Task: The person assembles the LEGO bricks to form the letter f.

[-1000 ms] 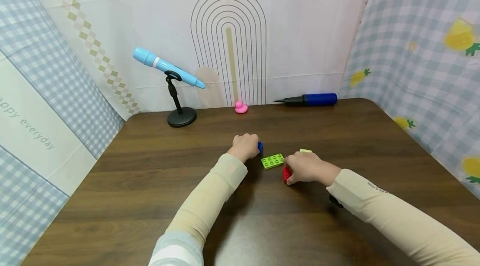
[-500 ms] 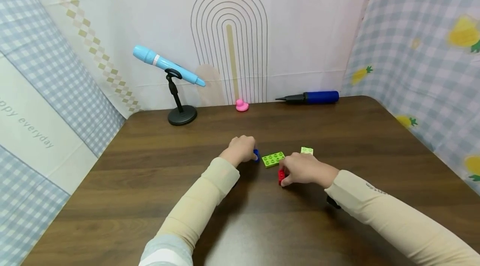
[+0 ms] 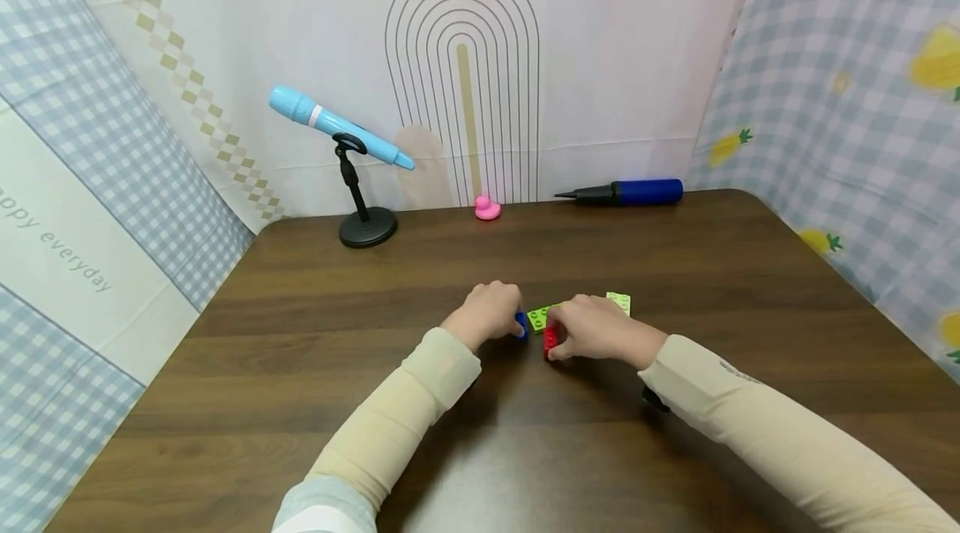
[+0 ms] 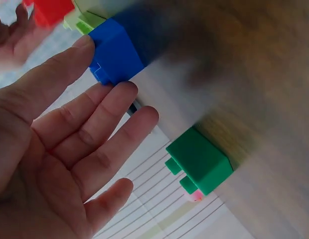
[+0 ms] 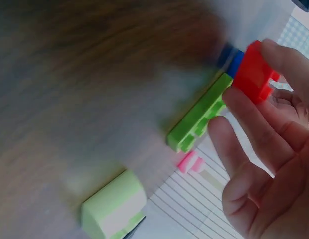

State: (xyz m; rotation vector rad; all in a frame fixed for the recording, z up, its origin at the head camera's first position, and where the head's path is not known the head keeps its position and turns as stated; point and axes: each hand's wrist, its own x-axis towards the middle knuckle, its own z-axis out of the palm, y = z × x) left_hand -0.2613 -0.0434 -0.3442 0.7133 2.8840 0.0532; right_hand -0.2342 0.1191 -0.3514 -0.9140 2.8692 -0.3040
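Pinching a blue block (image 4: 114,48) in left fingers (image 4: 102,124), red block (image 5: 250,74) in right fingers (image 5: 256,129), lime brick (image 3: 537,319) near both.

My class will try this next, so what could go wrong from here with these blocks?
The blue block in the left hand and red block in the right hand are close, so they might knock together. A hand could also nudge the lime-green block lying close by.

Dark wood-grain bench (image 3: 225,399) meets a white backdrop (image 3: 622,57) printed with nested arches (image 3: 462,66) | blue-checked fabric (image 3: 90,116) hangs at left, pineapple-print checked curtain (image 3: 817,133) at right | pale sheen (image 3: 510,483) brightens the bench's near side
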